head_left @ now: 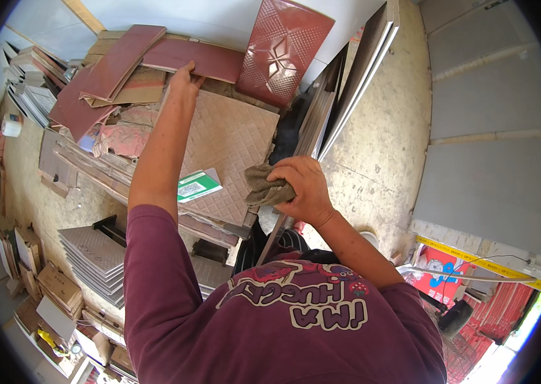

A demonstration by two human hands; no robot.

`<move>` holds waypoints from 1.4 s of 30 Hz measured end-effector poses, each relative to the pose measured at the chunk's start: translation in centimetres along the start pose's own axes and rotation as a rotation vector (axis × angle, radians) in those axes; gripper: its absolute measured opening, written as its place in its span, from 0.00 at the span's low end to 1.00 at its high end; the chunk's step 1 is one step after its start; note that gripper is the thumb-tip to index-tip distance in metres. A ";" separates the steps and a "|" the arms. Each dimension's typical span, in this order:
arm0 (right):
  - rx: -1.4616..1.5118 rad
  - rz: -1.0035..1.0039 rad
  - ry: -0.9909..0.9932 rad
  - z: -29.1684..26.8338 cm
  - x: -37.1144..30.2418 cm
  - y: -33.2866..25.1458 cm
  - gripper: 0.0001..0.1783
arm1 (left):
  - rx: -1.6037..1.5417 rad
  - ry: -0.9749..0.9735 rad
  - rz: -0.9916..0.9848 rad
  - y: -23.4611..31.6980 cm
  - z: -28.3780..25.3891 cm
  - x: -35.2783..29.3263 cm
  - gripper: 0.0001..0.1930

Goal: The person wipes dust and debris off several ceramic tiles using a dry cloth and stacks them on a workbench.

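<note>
My left hand (184,82) reaches far forward and grips the near edge of a plain dark red tile (203,59), which lies flat at the back of the pile. In my right hand (305,185) is a crumpled grey-brown rag (265,185), bunched in closed fingers. Beneath both hands lies a large beige patterned tile (232,144) on a stack, with a green and white card (199,186) on it. A glossy red embossed tile (283,54) leans against the wall, right of the gripped tile.
More red tiles (123,64) overlap at the left, beside a crumpled pinkish cloth (120,137). Large upright panels (363,70) stand at the right. A stack of grey tiles (94,259) and several cardboard boxes (59,288) sit at the lower left.
</note>
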State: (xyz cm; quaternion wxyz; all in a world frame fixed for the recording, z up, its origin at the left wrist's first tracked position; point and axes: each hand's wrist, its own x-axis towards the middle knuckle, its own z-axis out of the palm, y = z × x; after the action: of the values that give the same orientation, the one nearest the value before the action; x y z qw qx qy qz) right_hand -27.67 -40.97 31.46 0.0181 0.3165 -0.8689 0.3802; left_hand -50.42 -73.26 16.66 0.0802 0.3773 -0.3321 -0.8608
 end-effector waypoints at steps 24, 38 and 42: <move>-0.016 -0.020 -0.009 0.0 0.0 0.0 0.26 | 0.226 -0.201 -0.040 2.3 0.8 -0.6 0.22; -0.011 -0.048 0.022 0.3 0.0 0.1 0.23 | 0.151 -0.212 -0.111 4.0 0.5 -4.7 0.48; -0.014 -0.051 0.026 0.2 0.1 0.1 0.23 | 0.149 -0.246 -0.053 3.6 0.7 -5.7 0.46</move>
State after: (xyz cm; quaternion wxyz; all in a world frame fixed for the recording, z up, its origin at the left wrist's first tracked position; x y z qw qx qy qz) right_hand -27.75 -41.17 31.27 0.0410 0.3335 -0.8628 0.3777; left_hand -47.33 -73.42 22.69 -0.0121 0.2823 -0.3922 -0.8754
